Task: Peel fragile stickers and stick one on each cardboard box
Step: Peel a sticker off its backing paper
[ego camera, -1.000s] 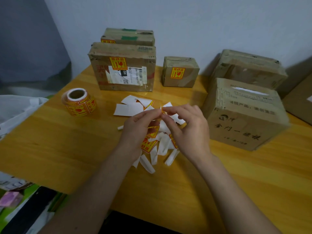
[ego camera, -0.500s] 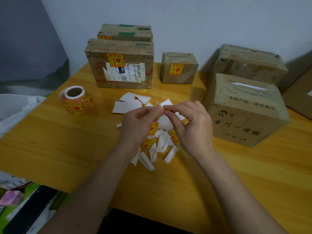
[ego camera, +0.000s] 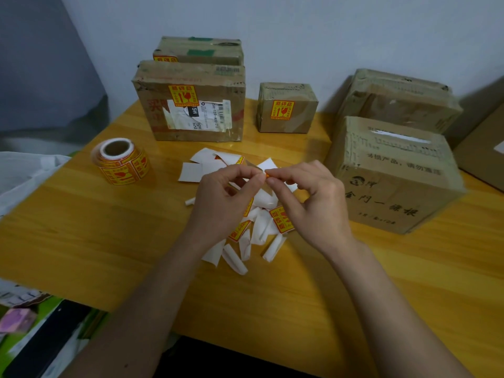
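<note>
My left hand (ego camera: 222,197) and my right hand (ego camera: 308,197) meet above a pile of sticker pieces and white backing scraps (ego camera: 253,236). Both pinch one small sticker piece (ego camera: 265,174) between thumb and forefinger; only its orange corner shows. A roll of yellow-and-red fragile stickers (ego camera: 120,160) stands at the left. Three boxes at the back carry a sticker: a large box (ego camera: 191,102), a box behind it (ego camera: 199,50), and a small box (ego camera: 286,107). At the right, a printed box (ego camera: 392,175) and the box behind it (ego camera: 398,99) show no sticker.
The wooden table (ego camera: 81,227) ends at a front edge near my forearms. A white plastic bag (ego camera: 24,173) lies off the left edge. Another cardboard box (ego camera: 485,148) sits at the far right. Clutter lies on the floor at lower left.
My hands have stayed together over the pile, still working the same sticker piece. The view has shifted slightly; the boxes and roll have not moved.
</note>
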